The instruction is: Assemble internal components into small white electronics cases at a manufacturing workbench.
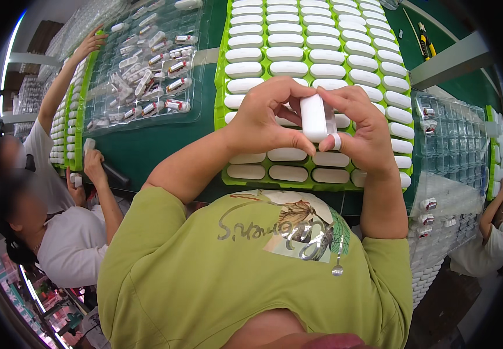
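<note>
A white, rounded, elongated plastic case is held upright between my two hands, above a lime-green tray. My left hand grips its left side, with the thumb at the lower end and the fingertips at the top. From the other side, my right hand closes its fingers and thumb on the case. Along the case's right edge shows a see-through strip, partly hidden by the right fingers. A narrow white band sits at the right thumb. Rows of similar white cases fill the tray beneath.
To the left, a clear tray holds many loose small parts with red and silver pieces. A clear compartment tray lies right, beside a metal post. Yellow-black pliers rest far right. Co-workers work on both sides.
</note>
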Demonstrator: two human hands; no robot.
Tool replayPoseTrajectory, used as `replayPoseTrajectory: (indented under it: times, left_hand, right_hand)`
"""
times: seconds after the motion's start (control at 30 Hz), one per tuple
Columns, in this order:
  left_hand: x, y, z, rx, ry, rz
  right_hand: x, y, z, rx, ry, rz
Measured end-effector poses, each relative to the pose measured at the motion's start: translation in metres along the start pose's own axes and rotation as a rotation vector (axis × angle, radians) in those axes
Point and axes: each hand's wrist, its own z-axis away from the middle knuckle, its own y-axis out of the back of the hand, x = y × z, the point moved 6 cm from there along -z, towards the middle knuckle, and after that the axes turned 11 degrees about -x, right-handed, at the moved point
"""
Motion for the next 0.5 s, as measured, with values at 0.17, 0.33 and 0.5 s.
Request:
replayPoseTrajectory:
  times: [0.17, 0.33, 0.5]
  left_hand:
    - [-0.006, 0.013, -0.009, 0.037, 0.002, -0.032]
    - [-0.012, 0.021, -0.006, 0.27, -0.004, 0.21]
    - [0.03, 0.014, -0.006, 0.404, -0.246, -0.296]
  right_hand:
    - [0.006, 0.007, 0.005, 0.089, 0.079, 0.01]
    - [-0.009, 0.009, 0.004, 0.249, 0.062, 0.061]
    - [-0.024, 0.009, 0.005, 0.373, 0.175, 0.18]
